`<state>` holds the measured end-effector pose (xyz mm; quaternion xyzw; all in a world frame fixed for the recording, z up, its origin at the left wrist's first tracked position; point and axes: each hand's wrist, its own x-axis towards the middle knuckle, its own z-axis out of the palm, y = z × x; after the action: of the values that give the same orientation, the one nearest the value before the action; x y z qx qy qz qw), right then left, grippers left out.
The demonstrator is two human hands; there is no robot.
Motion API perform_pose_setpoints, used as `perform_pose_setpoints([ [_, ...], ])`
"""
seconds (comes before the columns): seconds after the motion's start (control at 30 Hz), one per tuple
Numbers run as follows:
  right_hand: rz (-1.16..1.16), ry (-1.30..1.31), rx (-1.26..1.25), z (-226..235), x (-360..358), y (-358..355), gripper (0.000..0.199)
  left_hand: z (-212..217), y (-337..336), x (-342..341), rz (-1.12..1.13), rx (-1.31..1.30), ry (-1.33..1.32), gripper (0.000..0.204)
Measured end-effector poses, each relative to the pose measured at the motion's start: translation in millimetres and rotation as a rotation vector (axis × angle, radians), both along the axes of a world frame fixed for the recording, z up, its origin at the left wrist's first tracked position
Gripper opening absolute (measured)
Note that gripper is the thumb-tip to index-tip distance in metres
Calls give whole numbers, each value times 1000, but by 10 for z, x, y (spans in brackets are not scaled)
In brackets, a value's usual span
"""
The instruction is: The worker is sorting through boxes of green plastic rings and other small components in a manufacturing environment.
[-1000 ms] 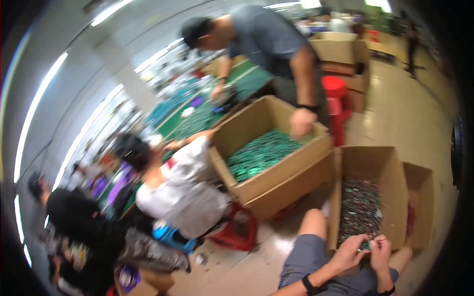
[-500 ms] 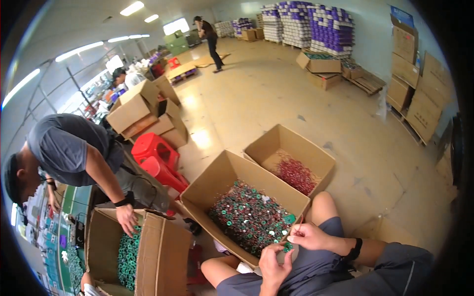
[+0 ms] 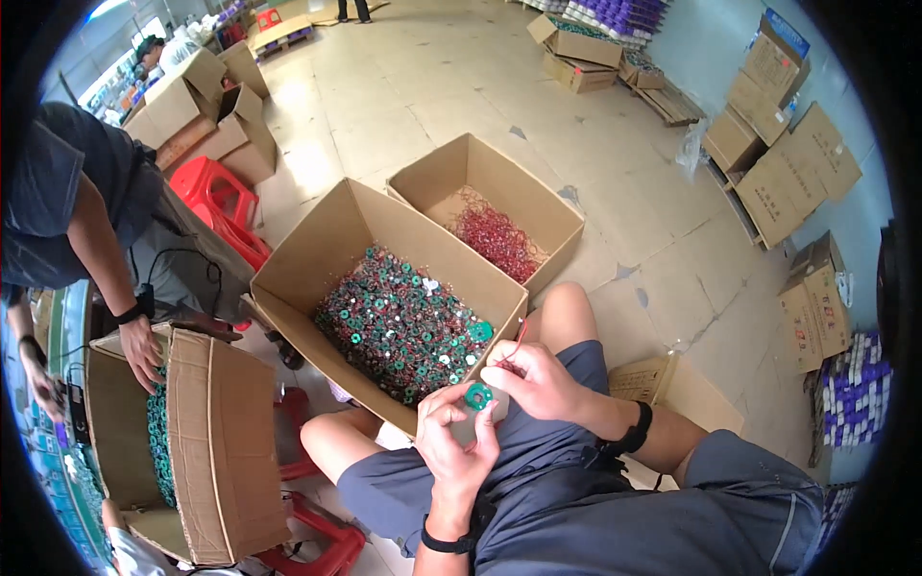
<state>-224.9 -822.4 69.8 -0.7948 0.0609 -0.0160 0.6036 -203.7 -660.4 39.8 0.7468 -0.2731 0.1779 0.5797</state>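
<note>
Close in front of my lap, my left hand (image 3: 449,446) pinches a green ring (image 3: 477,396) between thumb and fingertips, its round hole showing. Beside it my right hand (image 3: 545,382) is closed on a thin red wire (image 3: 521,332), whose end sticks up past the fingers. Whether the wire joins the ring cannot be made out. Just beyond both hands stands a large cardboard box (image 3: 413,238) holding a heap of green rings and reddish wire bits (image 3: 389,322). A larger flat green piece (image 3: 480,332) lies at the heap's near right side.
Behind the large box, a second carton (image 3: 430,184) holds red wires (image 3: 495,235). At left, a co-worker's hand (image 3: 142,353) reaches into a tall carton (image 3: 230,451) of green rings (image 3: 159,442). Red stools (image 3: 213,188) stand behind. More cartons (image 3: 783,182) line the right wall.
My view has tilted downward and turned right, so boxes and hands sit further left. The green ring now faces me more openly. Both hands keep their grips.
</note>
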Motion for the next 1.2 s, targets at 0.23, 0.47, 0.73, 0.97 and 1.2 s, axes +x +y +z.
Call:
perform_pose_setpoints([
  [0.23,18,-10,11,-87,24,9,14,-31,18,-15,23,34,-39,43],
  [0.47,51,20,215,-170,64,65,20,-64,62,-10,62,-3,55,48],
  [0.73,75,-71,-10,0,69,110,14,-41,98,-26,74,70,70,49],
  [0.97,90,-137,-59,4,65,104,16,0,90,-34,82,41,56,49],
  [1.2,128,-472,-414,-177,38,89,14,-57,104,-46,79,100,69,49],
])
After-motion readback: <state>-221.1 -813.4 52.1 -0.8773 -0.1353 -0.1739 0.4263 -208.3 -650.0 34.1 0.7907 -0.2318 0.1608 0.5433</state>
